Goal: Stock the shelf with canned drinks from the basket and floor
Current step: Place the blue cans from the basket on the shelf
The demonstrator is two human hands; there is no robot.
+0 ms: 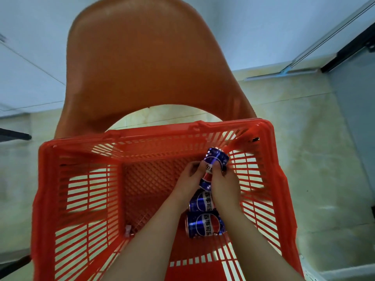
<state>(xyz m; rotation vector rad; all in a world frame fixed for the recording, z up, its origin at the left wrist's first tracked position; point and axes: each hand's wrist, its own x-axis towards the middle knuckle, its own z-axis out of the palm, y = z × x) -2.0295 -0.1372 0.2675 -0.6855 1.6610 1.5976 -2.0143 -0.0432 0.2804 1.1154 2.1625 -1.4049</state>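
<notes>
Two hands (188, 179) (224, 183) round one can (217, 157), top away

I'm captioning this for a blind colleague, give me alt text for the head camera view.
The left hand and right hand grip a blue Pepsi can inside a red plastic basket; two more cans lie nearer the camera. An orange chair back rises behind.

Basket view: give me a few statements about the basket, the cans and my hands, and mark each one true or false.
1. The chair behind the red basket is orange. True.
2. The basket is empty. False: it holds cans, among them a lying can between the forearms.
3. The left hand and the right hand both grip the held cans inside the basket. True.
4. The cans are green. False: they are blue.
</notes>
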